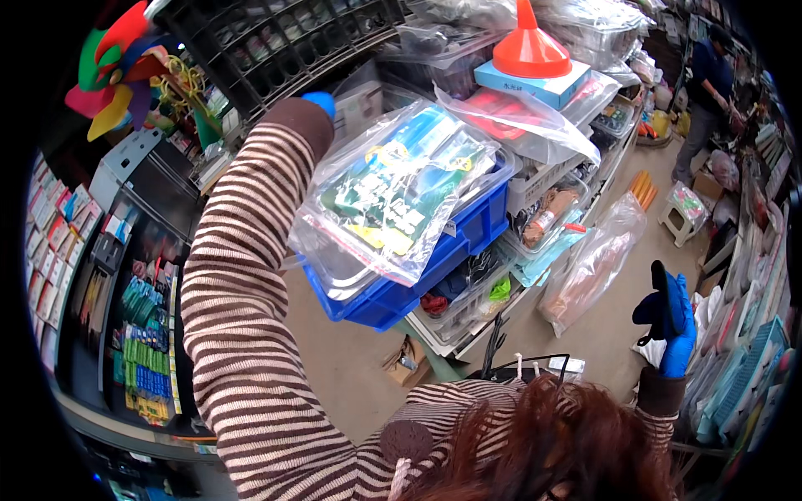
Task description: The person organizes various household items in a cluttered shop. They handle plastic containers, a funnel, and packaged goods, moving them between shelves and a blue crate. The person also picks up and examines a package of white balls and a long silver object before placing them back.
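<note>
My left hand (321,103), in a blue glove, shows only in part past its brown cuff; it reaches beside a clear plastic bag, and its fingers are hidden. My right hand (678,332), gloved in blue, holds a small dark blue and black object (661,307) at the right. Between the arms, a transparent bag of green and blue printed packets (395,194) lies on a clear lid over a blue plastic crate (463,235). A red plastic funnel (531,47) stands on a light blue box (557,84) behind the crate.
A plastic-wrapped bundle (595,269) leans by the shelf at right. Past it are a small stool (680,219) and a person (705,100) in the aisle. Goods racks (147,325) line the left. A small cardboard box (407,363) lies on the floor. A colourful pinwheel (116,75) stands upper left.
</note>
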Tool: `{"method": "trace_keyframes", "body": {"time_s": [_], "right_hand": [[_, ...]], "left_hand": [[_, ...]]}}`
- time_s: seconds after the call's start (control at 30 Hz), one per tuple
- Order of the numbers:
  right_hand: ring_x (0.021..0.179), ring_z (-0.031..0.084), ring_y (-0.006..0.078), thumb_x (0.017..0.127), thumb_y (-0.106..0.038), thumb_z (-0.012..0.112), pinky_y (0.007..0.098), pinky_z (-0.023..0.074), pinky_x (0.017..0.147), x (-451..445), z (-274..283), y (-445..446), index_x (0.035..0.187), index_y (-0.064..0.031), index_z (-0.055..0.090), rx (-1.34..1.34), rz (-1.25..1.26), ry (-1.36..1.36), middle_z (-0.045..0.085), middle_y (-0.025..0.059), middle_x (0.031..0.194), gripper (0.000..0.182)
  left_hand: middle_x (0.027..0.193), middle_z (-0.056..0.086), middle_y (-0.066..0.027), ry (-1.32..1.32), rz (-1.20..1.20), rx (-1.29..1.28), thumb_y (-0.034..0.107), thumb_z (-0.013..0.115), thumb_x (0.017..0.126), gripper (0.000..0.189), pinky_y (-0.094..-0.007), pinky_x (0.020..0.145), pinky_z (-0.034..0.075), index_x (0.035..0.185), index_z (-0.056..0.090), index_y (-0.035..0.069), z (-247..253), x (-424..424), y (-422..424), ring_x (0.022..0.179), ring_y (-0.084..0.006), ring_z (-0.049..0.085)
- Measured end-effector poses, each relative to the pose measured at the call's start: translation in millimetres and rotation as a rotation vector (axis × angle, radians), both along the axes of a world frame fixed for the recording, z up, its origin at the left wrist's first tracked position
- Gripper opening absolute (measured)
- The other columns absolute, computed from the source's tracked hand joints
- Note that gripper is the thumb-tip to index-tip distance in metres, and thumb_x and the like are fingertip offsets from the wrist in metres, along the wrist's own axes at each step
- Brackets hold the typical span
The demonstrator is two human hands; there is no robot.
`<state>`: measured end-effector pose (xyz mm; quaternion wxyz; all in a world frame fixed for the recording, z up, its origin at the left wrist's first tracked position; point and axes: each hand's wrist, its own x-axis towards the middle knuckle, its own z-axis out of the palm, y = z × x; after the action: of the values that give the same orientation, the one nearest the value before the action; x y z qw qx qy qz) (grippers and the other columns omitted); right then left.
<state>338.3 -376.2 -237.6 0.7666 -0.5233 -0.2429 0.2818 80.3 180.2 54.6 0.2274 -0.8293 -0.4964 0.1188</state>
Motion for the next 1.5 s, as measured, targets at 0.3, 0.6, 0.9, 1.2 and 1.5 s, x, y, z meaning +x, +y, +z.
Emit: {"method": "trace_keyframes", "body": {"time_s": [0.3, 0.6, 0.9, 1.2, 1.5], "right_hand": [[0.103, 0.037, 0.0168, 0.093, -0.015, 0.034, 0.0260, 0.0242, 0.087, -7, -3, 6, 0.131, 0.0001, 0.029, -0.102, -0.132, 0.169, 0.042, 0.0049, 0.117, 0.042], [0.074, 0.049, 0.0108, 0.093, -0.024, 0.034, 0.0184, 0.0348, 0.058, 41, -95, 9, 0.128, 0.0023, 0.036, -0.045, -0.180, 0.088, 0.054, 0.0060, 0.093, 0.044], [0.064, 0.050, 0.0115, 0.093, -0.031, 0.032, 0.0185, 0.0376, 0.050, 47, -59, 51, 0.127, 0.0015, 0.037, -0.151, -0.058, 0.196, 0.056, 0.0064, 0.089, 0.047], [0.064, 0.049, 0.0089, 0.094, -0.023, 0.034, 0.0184, 0.0394, 0.050, 45, -61, 73, 0.131, -0.0026, 0.035, 0.077, 0.069, 0.227, 0.054, 0.0014, 0.086, 0.042], [0.103, 0.050, 0.0150, 0.092, -0.025, 0.034, 0.0226, 0.0426, 0.082, 64, -109, 28, 0.130, -0.0026, 0.037, 0.297, 0.287, 0.274, 0.048, 0.0055, 0.122, 0.044]], "left_hand": [[0.115, 0.053, -0.0172, -0.067, -0.014, -0.102, 0.030, 0.062, 0.076, 0.053, -0.0367, 0.093, 0.038, 0.121, 0.045, 0.006, -14, -25, 50, 0.109, -0.0298, 0.049], [0.118, 0.051, -0.0169, -0.268, -0.419, 0.007, 0.030, 0.061, 0.078, 0.061, -0.0337, 0.095, 0.036, 0.129, 0.037, 0.008, -22, -12, 37, 0.112, -0.0275, 0.047], [0.106, 0.055, -0.0205, -0.311, -0.287, -0.380, 0.039, 0.072, 0.067, 0.093, -0.0358, 0.087, 0.040, 0.136, 0.019, 0.006, 9, -7, -182, 0.103, -0.0295, 0.053], [0.104, 0.048, -0.0193, -0.502, -0.404, -0.068, 0.019, 0.078, 0.058, 0.095, -0.0352, 0.085, 0.042, 0.136, 0.024, 0.011, 10, -25, -176, 0.097, -0.0301, 0.051], [0.096, 0.050, -0.0127, 0.154, -0.388, 0.472, 0.006, 0.071, 0.063, 0.095, -0.0384, 0.073, 0.048, 0.137, 0.016, 0.029, 7, -16, -102, 0.084, -0.0294, 0.055]]}}
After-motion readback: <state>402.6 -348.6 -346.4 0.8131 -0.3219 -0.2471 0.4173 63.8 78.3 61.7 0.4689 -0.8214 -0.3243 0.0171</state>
